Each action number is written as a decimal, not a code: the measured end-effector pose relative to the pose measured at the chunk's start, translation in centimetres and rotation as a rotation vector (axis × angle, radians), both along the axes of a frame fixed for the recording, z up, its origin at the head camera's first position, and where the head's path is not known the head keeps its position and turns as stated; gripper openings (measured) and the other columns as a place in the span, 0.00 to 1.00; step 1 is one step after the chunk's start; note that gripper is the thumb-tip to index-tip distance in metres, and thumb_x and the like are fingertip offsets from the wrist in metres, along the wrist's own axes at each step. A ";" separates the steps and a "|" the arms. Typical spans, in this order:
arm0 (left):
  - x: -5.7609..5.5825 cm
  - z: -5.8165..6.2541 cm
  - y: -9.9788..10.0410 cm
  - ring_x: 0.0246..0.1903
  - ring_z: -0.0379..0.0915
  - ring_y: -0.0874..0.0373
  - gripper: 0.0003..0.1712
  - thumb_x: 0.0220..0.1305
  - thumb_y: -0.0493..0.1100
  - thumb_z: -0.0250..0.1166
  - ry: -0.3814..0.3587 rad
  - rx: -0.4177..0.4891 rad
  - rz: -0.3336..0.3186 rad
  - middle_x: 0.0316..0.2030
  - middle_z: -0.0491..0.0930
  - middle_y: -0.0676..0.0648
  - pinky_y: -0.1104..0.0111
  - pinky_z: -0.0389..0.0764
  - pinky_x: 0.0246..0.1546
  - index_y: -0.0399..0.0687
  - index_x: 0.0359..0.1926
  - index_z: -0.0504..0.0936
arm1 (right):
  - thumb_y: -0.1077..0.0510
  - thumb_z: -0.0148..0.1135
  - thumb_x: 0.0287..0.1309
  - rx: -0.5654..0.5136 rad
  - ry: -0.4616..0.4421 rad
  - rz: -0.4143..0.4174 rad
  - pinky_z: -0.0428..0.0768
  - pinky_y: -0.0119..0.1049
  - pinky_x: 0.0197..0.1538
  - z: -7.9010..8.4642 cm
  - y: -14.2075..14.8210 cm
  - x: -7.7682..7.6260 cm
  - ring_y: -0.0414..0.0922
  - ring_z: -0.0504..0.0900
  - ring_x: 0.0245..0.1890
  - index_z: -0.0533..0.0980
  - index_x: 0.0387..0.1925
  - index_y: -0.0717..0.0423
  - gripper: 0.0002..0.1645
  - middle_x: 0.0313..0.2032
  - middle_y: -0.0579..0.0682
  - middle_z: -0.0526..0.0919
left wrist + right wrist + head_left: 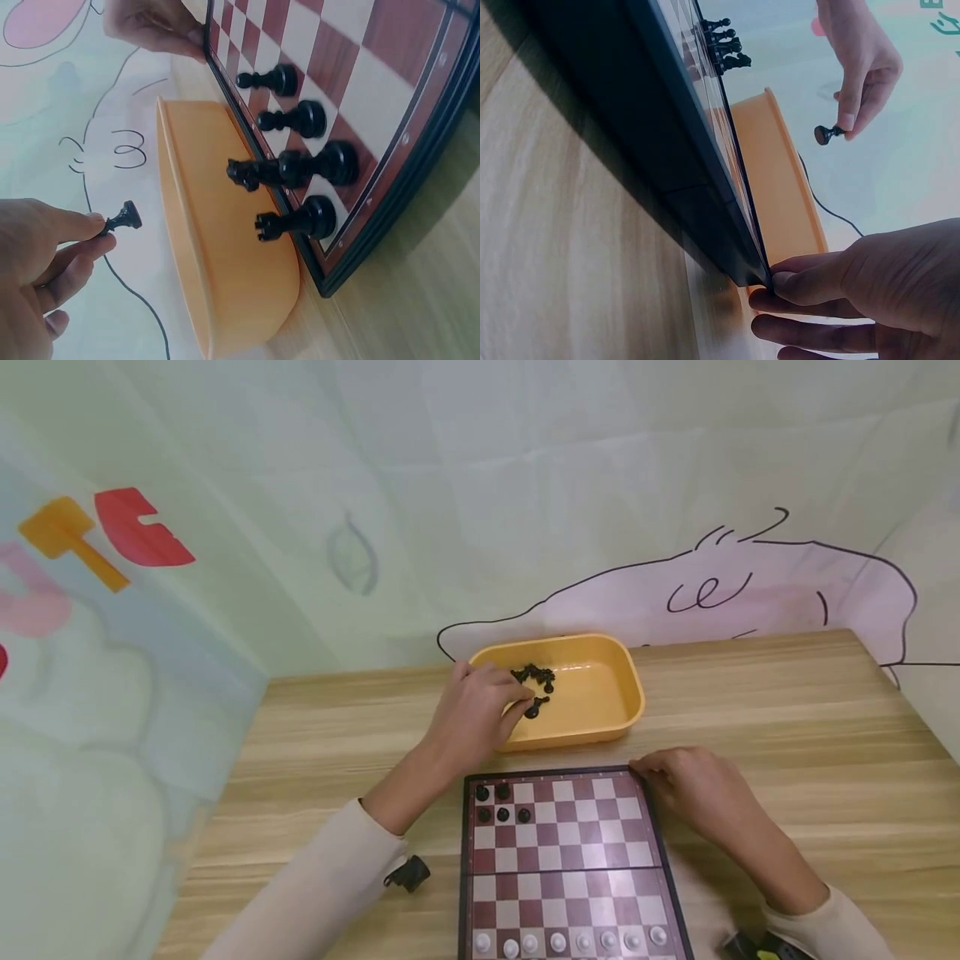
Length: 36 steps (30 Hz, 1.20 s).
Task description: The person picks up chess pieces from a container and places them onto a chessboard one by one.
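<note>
My left hand (480,702) is raised over the left part of the yellow tray (600,731). Between thumb and fingertips it pinches a black chess piece (126,217), base outward, its top covered by the fingers. My right hand (697,789) grips the far right corner of the chessboard (573,870) between thumb and fingers. At the board's far left corner stand a black rook (300,219), a black knight (244,172) and black pawns (296,118). A row of white pawns (557,942) lines the near side.
More black pieces (534,673) lie in the tray, at its left side. The tray stands behind the board, near the back edge of the wooden table (337,718). A printed cloth (525,510) hangs behind the table.
</note>
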<state>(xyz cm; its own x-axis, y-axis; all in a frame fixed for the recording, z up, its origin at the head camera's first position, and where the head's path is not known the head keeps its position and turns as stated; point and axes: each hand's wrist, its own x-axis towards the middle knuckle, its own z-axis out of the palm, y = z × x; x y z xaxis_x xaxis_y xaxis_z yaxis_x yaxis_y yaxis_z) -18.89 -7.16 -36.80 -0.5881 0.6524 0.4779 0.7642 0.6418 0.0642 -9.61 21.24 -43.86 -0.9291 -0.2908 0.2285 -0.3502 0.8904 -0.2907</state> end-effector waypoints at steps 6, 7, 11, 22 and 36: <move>1.8 -0.1 -0.5 0.36 0.71 0.62 0.06 0.59 0.45 0.65 -0.007 0.034 -0.041 0.34 0.84 0.55 0.61 0.61 0.42 0.53 0.37 0.87 | 0.61 0.65 0.53 -0.001 0.002 0.005 0.79 0.48 0.37 0.1 0.0 -0.1 0.48 0.82 0.37 0.85 0.37 0.46 0.09 0.36 0.44 0.85; 2.0 -0.2 -0.7 0.37 0.71 0.62 0.07 0.59 0.45 0.65 -0.014 0.034 -0.049 0.35 0.83 0.55 0.62 0.62 0.42 0.52 0.37 0.87 | 0.61 0.65 0.53 -0.001 0.001 0.005 0.79 0.48 0.37 0.0 0.0 -0.1 0.48 0.82 0.37 0.85 0.37 0.46 0.09 0.36 0.44 0.85; 3.1 -0.8 -1.2 0.37 0.70 0.62 0.07 0.59 0.44 0.66 -0.026 0.015 -0.061 0.35 0.83 0.56 0.64 0.62 0.39 0.52 0.38 0.87 | 0.61 0.64 0.54 -0.002 -0.007 0.007 0.79 0.48 0.38 -0.1 0.0 -0.2 0.47 0.82 0.37 0.84 0.37 0.47 0.09 0.36 0.45 0.85; 4.6 -2.3 -2.0 0.34 0.67 0.64 0.07 0.60 0.46 0.65 -0.069 -0.010 -0.050 0.33 0.81 0.58 0.64 0.59 0.38 0.53 0.37 0.87 | 0.61 0.64 0.54 -0.006 0.000 0.009 0.79 0.47 0.37 -0.2 0.1 -0.2 0.47 0.82 0.36 0.84 0.37 0.46 0.09 0.36 0.43 0.85; 5.3 -4.1 -1.9 0.34 0.66 0.66 0.08 0.59 0.47 0.65 -0.133 -0.049 -0.055 0.33 0.81 0.59 0.66 0.59 0.39 0.55 0.38 0.87 | 0.61 0.63 0.55 0.006 -0.033 -0.011 0.79 0.46 0.38 -0.1 -0.1 -0.2 0.47 0.81 0.37 0.84 0.38 0.47 0.09 0.36 0.45 0.85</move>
<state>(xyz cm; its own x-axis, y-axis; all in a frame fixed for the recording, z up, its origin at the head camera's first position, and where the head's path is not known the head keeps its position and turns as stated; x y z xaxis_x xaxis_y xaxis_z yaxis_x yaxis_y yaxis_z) -13.61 -9.09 -40.89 -0.6069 0.7059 0.3651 0.7850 0.6043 0.1366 -9.80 21.11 -43.96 -0.9393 -0.2815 0.1960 -0.3304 0.8961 -0.2965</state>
